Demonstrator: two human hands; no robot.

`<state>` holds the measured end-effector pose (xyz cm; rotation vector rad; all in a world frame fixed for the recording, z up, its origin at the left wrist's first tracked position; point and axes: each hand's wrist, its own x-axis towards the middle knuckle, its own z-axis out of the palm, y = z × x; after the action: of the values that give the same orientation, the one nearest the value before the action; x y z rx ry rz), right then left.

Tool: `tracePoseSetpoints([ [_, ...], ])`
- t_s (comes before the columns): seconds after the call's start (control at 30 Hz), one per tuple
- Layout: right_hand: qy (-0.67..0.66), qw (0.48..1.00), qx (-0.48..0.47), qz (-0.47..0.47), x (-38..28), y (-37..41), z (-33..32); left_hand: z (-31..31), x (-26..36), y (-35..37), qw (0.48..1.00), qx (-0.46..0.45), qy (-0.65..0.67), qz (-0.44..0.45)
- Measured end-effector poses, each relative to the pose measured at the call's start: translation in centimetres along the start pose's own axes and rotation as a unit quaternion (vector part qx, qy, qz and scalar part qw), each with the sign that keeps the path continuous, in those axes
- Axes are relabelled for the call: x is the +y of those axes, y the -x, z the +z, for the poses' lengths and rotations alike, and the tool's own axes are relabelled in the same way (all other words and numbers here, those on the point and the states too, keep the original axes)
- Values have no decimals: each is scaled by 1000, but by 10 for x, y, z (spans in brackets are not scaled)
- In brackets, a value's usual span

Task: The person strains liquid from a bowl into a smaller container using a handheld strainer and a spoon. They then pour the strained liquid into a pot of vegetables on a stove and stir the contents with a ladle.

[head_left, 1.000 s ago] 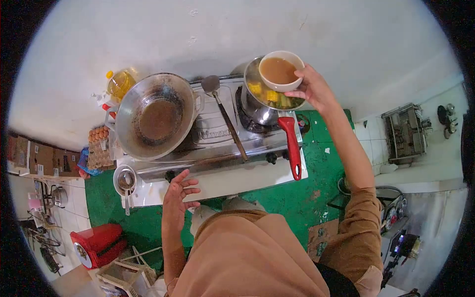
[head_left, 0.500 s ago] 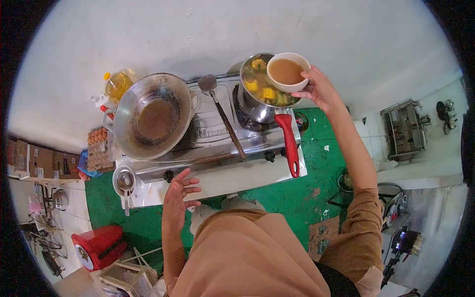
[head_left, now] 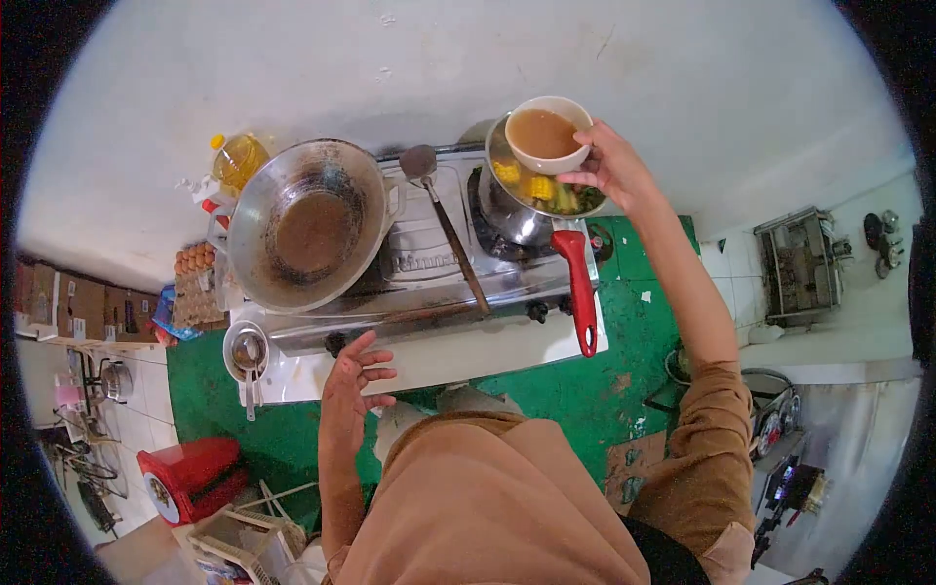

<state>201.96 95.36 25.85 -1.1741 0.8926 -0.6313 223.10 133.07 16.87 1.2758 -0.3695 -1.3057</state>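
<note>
My right hand (head_left: 614, 174) grips the rim of a white bowl (head_left: 549, 164) filled with brown liquid (head_left: 542, 134). The bowl is over the steel saucepan (head_left: 522, 222), covering part of its opening. Corn pieces (head_left: 541, 186) and green vegetables in broth show in the pan. The saucepan's red handle (head_left: 577, 292) points toward me. My left hand (head_left: 353, 382) hovers near the front edge of the stove, fingers spread, holding nothing. A large wok (head_left: 348, 244) sits on the left burner. Between wok and saucepan lies a spatula (head_left: 450, 239) with a dark handle.
A bowl (head_left: 232, 363) with a ladle (head_left: 250, 375) stands at the stove's left front corner. Behind the wok are an oil bottle (head_left: 237, 164) and, further left, eggs on trays (head_left: 198, 292). A red bin (head_left: 200, 480) is on the green floor (head_left: 639, 322).
My right hand has moved the bowl slightly left and toward the wall over the saucepan. The left hand stays almost where it was. The view has shifted a little.
</note>
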Motion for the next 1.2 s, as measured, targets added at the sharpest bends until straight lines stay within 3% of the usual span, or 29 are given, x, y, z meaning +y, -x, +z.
tracePoseSetpoints([
  [0.57,-10,999,35,-29,-1,-53,-13,-8,-2,-3,1000,11,21,10],
  [1.2,-34,994,98,-18,-12,-39,-56,-1,2,-8,1000,0,3,-8],
])
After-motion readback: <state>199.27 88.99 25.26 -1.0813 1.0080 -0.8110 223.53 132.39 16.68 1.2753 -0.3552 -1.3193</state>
